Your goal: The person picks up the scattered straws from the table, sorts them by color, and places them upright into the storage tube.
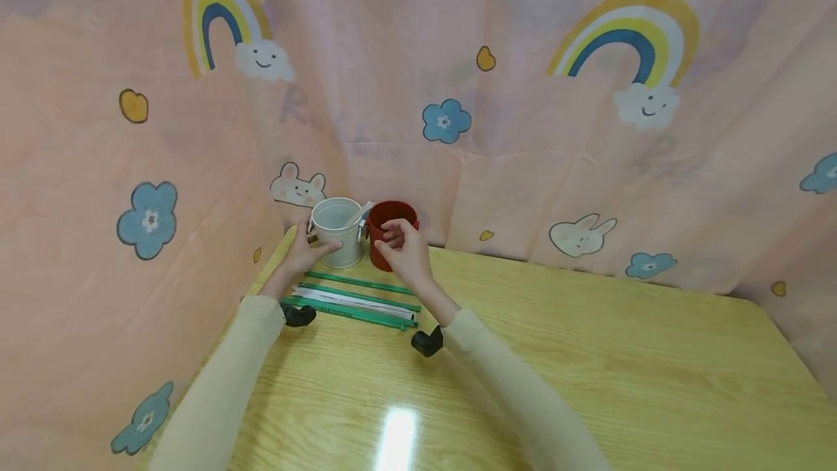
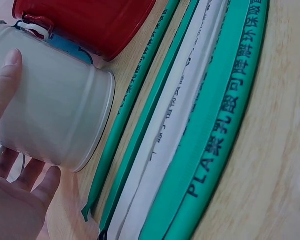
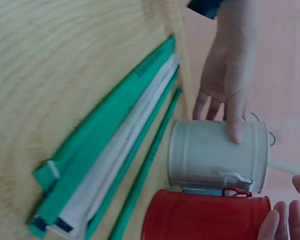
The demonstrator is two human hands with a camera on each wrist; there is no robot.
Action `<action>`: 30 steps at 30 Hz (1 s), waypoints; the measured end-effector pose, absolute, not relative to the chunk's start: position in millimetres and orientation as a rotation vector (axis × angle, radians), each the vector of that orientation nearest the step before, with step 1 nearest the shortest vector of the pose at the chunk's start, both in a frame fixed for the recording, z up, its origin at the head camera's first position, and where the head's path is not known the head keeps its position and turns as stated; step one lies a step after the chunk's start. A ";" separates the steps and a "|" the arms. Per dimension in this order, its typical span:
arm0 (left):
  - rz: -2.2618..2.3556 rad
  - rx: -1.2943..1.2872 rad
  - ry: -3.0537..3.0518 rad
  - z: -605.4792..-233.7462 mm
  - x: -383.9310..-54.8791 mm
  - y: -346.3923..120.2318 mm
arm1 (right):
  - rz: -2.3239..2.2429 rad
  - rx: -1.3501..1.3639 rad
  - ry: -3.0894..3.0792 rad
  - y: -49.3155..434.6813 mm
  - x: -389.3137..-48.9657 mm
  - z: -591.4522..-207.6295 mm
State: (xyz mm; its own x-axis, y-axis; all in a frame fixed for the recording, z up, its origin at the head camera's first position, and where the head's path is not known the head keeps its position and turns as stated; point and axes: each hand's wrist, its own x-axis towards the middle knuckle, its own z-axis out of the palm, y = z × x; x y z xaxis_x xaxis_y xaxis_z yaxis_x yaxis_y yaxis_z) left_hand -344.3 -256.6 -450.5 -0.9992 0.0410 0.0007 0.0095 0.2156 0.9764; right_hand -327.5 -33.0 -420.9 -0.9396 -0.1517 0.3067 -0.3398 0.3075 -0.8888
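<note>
My left hand [image 1: 302, 254] grips a small white metal bucket [image 1: 346, 256], thumb across its near side and fingers around its far-left side. A pale slim strip [image 1: 359, 214] leans out over this bucket's rim. Right beside it stands a red bucket [image 1: 379, 260], with a red handle lug near the white one's wire handle. My right hand [image 1: 410, 256] hovers at the red bucket's rim, fingers loosely bent and thumb apart, with nothing seen between them. In the right wrist view its fingertips [image 3: 296, 220] overlap the red rim, below the pale strip.
In front of the buckets lie several long wrapped straws, in green sleeves [image 1: 346, 311] and a white sleeve [image 1: 356, 302], printed with dark lettering. The wooden table [image 1: 556, 355] reaches far to the right. A pink patterned curtain [image 1: 510, 195] hangs close behind the buckets and along the left.
</note>
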 end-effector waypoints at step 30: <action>1.924 0.030 2.485 -475.2 -360.7 -265.6 | 1.535 0.809 -2.837 -24.6 -310.9 -468.5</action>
